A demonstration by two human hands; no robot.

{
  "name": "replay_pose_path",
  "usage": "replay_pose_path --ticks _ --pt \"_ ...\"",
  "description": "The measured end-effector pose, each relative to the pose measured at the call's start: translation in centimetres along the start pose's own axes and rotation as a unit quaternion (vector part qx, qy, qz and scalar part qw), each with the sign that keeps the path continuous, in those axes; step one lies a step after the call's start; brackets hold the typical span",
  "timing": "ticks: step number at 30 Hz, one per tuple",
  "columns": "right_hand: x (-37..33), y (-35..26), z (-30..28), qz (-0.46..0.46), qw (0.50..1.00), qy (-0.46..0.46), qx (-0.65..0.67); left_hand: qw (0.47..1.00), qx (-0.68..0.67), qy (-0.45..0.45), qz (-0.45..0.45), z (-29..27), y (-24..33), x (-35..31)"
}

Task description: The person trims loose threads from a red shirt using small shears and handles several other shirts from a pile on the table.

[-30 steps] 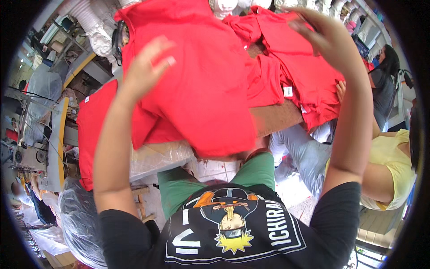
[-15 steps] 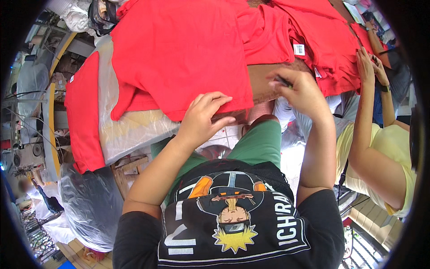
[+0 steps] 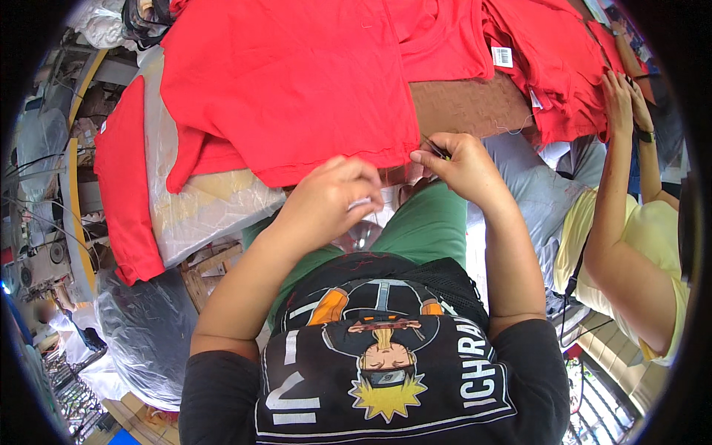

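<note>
A red garment (image 3: pixel 289 89) lies spread before me, its lower edge hanging at the table's near side. My right hand (image 3: pixel 463 167) is closed around small dark thread snips (image 3: pixel 437 149), their thin tip pointing at the garment's bottom right corner. My left hand (image 3: pixel 334 200) hovers just below that edge, slightly blurred, its fingers loosely curled with a gap to the thumb. I can make out nothing in it.
More red garments (image 3: pixel 549 74) with white tags lie to the right on the brown tabletop (image 3: pixel 475 107). Another red piece (image 3: pixel 126 185) hangs at left beside a plastic-wrapped stack (image 3: pixel 215 211). A co-worker in yellow (image 3: pixel 630 252) handles red cloth at right.
My right hand has moved down and left to the garment's corner with the snips. My left hand has dropped slightly and its fingers have curled. The view has shifted a little.
</note>
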State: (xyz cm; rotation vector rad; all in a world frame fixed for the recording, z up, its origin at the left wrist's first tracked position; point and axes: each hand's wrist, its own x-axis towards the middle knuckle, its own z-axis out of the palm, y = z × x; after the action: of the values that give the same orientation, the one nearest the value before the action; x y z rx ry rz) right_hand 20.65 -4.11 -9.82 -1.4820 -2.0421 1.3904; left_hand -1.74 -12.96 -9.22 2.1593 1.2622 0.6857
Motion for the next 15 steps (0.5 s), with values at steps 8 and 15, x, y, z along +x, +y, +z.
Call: replay_pose_path --ticks 8,15 --pt "0.0 0.2 -0.3 0.008 0.999 -0.023 0.048 0.998 -0.027 0.025 -0.052 0.2 1.8 -0.5" --pt "-0.6 0.0 -0.1 0.026 0.986 -0.051 0.156 0.975 0.071 0.185 -0.099 3.4 1.5 3.3"
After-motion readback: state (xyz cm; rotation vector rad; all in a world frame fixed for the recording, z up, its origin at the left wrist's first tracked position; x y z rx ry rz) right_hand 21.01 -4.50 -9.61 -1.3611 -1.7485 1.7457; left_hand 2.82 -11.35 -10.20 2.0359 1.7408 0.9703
